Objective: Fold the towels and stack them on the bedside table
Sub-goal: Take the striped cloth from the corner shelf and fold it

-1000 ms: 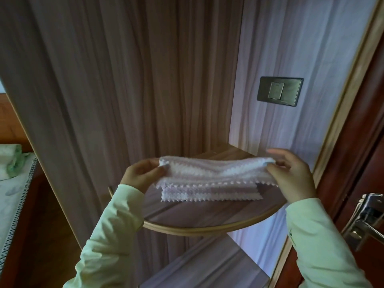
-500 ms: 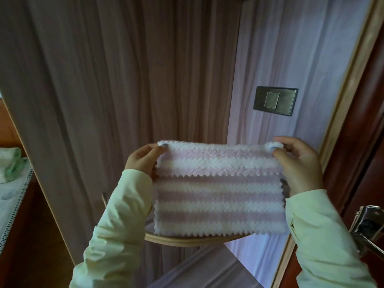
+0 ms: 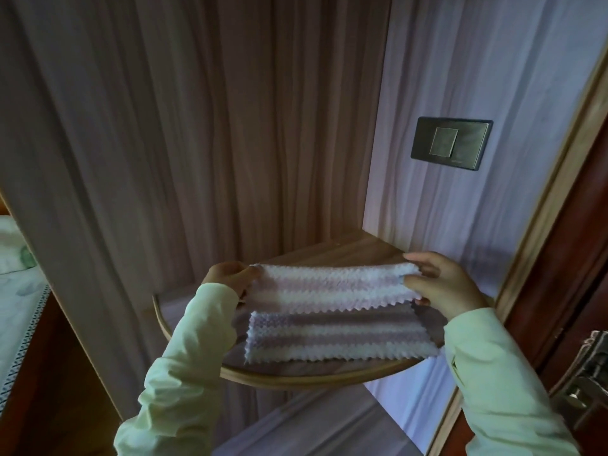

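A small pink-and-white striped towel (image 3: 329,291) with zigzag edges is stretched between my hands above the rounded wooden corner shelf (image 3: 296,378). My left hand (image 3: 227,278) pinches its left top corner and my right hand (image 3: 441,284) pinches its right top corner. The upper part is folded over toward me, and the lower part lies on the shelf surface near the front rim.
Wood-grain panels form the corner behind the shelf. A dark wall switch (image 3: 450,143) sits on the right wall. A door frame and metal door handle (image 3: 589,380) are at the right edge. A bed with patterned bedding (image 3: 16,291) shows at the far left. A lower shelf (image 3: 312,429) lies below.
The towel, held upright and hanging in front of the shelf half a second ago, has come down; its lower part now lies on the shelf with the top folded over.
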A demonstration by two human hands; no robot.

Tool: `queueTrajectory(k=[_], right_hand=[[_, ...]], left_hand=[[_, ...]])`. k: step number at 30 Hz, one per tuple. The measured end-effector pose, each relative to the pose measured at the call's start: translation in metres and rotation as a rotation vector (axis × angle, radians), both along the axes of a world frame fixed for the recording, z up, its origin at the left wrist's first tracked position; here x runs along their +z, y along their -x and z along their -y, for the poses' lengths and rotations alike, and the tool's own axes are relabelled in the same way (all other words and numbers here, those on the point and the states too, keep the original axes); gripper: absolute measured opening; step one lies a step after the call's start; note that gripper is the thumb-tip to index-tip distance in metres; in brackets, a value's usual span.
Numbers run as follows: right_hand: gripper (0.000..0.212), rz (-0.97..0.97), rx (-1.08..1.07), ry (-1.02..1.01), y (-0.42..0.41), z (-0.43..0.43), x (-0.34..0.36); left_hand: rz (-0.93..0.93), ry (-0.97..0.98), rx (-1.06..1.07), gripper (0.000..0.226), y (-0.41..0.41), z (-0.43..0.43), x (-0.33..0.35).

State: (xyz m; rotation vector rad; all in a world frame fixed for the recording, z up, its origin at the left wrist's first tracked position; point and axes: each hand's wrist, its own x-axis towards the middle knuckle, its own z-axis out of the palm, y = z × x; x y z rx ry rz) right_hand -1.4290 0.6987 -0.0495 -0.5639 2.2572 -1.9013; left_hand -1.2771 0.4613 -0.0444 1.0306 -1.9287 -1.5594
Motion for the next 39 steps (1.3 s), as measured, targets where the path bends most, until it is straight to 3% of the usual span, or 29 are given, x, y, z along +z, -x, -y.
queueTrajectory(k=[5, 9, 15, 20, 23, 28, 32, 36, 37, 39], right_hand=[[0.032, 0.083, 0.036, -0.144, -0.012, -0.009, -0.007], [0.034, 0.132, 0.072, -0.264, -0.02, -0.009, -0.019], [0.04, 0.131, 0.028, -0.271, -0.026, -0.006, -0.022], [0.038, 0.082, -0.016, -0.285, -0.028, -0.008, -0.02], [0.042, 0.032, -0.04, -0.342, -0.027, -0.009, -0.022], [0.045, 0.02, -0.031, -0.357, -0.024, -0.008, -0.025], [0.052, 0.047, -0.006, -0.406, -0.023, -0.007, -0.027], [0.061, -0.117, -0.091, -0.606, -0.024, -0.008, -0.02], [0.058, -0.213, -0.143, -0.598, -0.025, -0.007, -0.016], [0.044, -0.456, -0.169, -0.484, -0.034, 0.003, -0.008]], left_hand=[[0.066, -0.009, -0.051, 0.013, -0.014, -0.003, -0.005], [0.162, 0.026, -0.076, 0.028, -0.023, -0.004, -0.011], [0.178, 0.05, -0.207, 0.059, -0.032, -0.01, -0.015], [0.09, 0.09, -0.279, 0.021, -0.036, -0.008, -0.015], [0.022, 0.015, -0.342, 0.035, -0.036, -0.007, -0.017], [0.204, 0.206, -0.422, 0.034, -0.034, 0.0, -0.023], [0.29, 0.201, -0.444, 0.025, -0.035, -0.002, -0.023], [0.306, 0.478, -0.336, 0.014, -0.034, 0.001, -0.009], [0.272, 0.555, -0.244, 0.008, -0.032, 0.0, -0.004], [0.115, 0.664, -0.182, 0.017, -0.021, -0.011, 0.0]])
